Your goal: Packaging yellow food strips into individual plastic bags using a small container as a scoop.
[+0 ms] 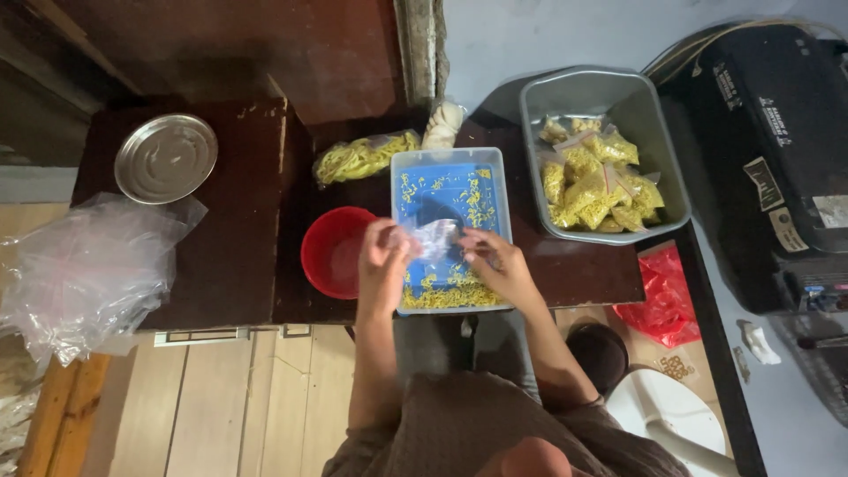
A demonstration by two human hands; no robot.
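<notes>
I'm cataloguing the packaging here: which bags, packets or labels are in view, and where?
Small clear bag: held by left hand and right hand over the blue tray.
Filled yellow packets: in grey tub.
Pale labels: on black case, right.
Clear bags: piled left.

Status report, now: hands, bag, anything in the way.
Left hand and right hand both grip small clear bag over blue tray. Yellow bits scattered in tray. Red bowl beside left hand, nothing blocking.
</notes>
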